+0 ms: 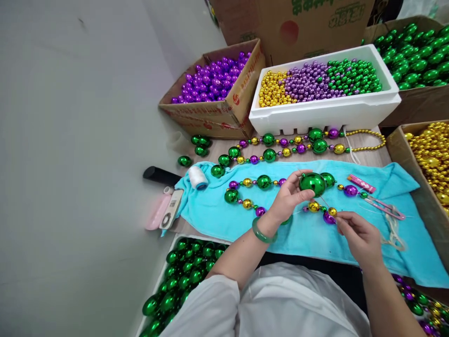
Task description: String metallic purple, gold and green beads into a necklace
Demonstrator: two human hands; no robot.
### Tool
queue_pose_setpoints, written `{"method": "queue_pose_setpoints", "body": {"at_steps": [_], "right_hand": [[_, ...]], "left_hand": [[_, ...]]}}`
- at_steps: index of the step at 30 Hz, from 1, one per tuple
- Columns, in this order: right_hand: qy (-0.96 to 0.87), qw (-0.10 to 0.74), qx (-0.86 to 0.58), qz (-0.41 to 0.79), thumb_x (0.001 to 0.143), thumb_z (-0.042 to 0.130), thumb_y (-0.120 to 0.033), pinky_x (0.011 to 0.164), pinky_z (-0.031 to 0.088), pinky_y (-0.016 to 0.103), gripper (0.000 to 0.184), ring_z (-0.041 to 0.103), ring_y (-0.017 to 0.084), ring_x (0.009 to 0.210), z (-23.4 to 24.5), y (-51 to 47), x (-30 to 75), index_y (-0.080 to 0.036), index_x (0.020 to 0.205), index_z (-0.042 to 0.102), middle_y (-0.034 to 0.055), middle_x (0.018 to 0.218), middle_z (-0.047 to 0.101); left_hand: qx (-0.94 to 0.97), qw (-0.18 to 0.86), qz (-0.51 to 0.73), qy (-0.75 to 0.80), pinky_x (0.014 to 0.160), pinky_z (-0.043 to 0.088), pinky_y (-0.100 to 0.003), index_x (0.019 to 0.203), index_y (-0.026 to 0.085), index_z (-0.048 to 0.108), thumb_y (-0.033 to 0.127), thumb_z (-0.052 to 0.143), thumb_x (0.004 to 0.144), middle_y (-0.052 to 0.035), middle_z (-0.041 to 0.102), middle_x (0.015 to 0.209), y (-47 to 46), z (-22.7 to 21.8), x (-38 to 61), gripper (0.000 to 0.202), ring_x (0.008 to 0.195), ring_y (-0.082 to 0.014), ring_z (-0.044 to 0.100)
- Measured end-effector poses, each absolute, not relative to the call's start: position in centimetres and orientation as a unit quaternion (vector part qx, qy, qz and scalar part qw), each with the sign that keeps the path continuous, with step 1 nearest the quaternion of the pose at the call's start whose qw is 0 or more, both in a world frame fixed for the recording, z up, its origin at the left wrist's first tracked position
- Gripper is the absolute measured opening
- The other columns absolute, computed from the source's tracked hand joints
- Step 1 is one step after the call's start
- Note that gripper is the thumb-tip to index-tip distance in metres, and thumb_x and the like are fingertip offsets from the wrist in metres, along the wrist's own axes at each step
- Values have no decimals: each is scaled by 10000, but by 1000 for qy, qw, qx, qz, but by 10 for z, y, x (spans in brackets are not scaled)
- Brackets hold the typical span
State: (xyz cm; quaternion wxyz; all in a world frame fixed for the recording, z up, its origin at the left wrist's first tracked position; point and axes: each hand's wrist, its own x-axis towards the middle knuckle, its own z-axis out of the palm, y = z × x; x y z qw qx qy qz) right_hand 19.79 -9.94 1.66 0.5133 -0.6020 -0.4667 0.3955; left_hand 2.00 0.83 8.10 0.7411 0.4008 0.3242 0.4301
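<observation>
My left hand [288, 199] is closed around a large shiny green bead [312, 185], with another green bead [327, 179] just beyond it. My right hand [361, 234] pinches a small gold bead [332, 211] at its fingertips. A thin line, thread or needle, runs between that bead and the large green one. Below the hands lies a purple bead [329, 218], and a gold bead [314, 206] sits close by. The strung part of the bead necklace [247, 204] loops leftward over the blue towel [210, 206]; my left forearm covers part of it.
A finished-looking bead necklace [269, 155] lies behind the towel. Pink thread snips [386, 207], a pink packet [361, 183] and a white thread spool [197, 178] rest on the towel. Around stand a white foam box [326, 110], a carton of purple beads [206, 113] and more bead boxes.
</observation>
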Motion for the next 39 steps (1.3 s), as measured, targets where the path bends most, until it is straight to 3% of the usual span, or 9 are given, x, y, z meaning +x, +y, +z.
{"method": "queue_pose_setpoints", "body": {"at_steps": [6, 11, 16, 19, 23, 28, 32, 36, 39], "right_hand": [[-406, 558, -561, 458, 840, 669, -337, 487, 445, 242, 191, 555, 125, 545, 23, -93, 190, -185, 949, 629, 3, 625, 618], [-376, 572, -526, 505, 822, 680, -358, 436, 442, 235, 212, 567, 132, 510, 24, -86, 191, -190, 919, 596, 2, 592, 630], [-476, 495, -628, 366, 808, 683, -380, 509, 478, 261, 252, 598, 151, 634, 30, -80, 216, -188, 972, 678, 62, 830, 699], [-480, 517, -659, 261, 819, 674, -354, 590, 496, 280, 275, 596, 161, 739, 43, -76, 230, -200, 1046, 695, 91, 1051, 688], [-461, 552, -609, 335, 827, 670, -347, 500, 446, 257, 322, 548, 125, 585, 59, -68, 233, -213, 1119, 689, 47, 848, 695], [-434, 549, -569, 431, 823, 675, -362, 419, 412, 231, 195, 527, 108, 496, 54, -53, 233, -193, 912, 715, 31, 718, 686], [-374, 586, -533, 482, 814, 699, -361, 408, 421, 232, 205, 564, 132, 524, 37, -49, 240, -178, 907, 700, 35, 674, 654], [-355, 605, -497, 512, 844, 673, -340, 425, 419, 234, 205, 543, 133, 539, 22, -46, 244, -180, 972, 678, 17, 638, 601], [-373, 596, -493, 513, 867, 648, -339, 430, 395, 214, 152, 507, 111, 521, 20, -42, 244, -187, 872, 644, -1, 612, 566]], "left_hand": [[479, 735, 361, 317, 867, 488, -306, 1204, 242, 640, 309, 822, 672, -74, 651, 1168, 0, 79, 26, 566, 1012, -214, 621], [557, 637, 405, 345, 1051, 376, -339, 1008, 220, 766, 357, 629, 860, -91, 689, 1149, 8, 86, 30, 244, 1166, -229, 567], [582, 614, 408, 342, 911, 448, -317, 826, 217, 788, 281, 669, 825, -75, 727, 915, 22, 95, 47, 135, 947, -203, 617], [611, 594, 399, 339, 856, 455, -307, 831, 221, 786, 282, 651, 837, -68, 719, 887, 25, 98, 62, 148, 894, -192, 610], [656, 582, 359, 320, 811, 454, -302, 855, 220, 782, 297, 624, 858, -58, 694, 810, 24, 109, 81, 176, 786, -171, 597], [674, 566, 370, 298, 709, 467, -279, 878, 199, 754, 364, 545, 905, -56, 674, 775, 33, 133, 93, 267, 697, -143, 587], [659, 586, 375, 285, 614, 461, -249, 828, 177, 729, 417, 562, 884, -44, 642, 735, 57, 141, 97, 298, 633, -116, 564], [722, 590, 269, 242, 597, 453, -229, 756, 163, 702, 457, 589, 853, -28, 630, 685, 83, 135, 101, 330, 609, -100, 555], [758, 594, 159, 216, 600, 458, -234, 763, 161, 702, 435, 563, 865, -36, 651, 683, 108, 135, 103, 324, 613, -109, 575]]}}
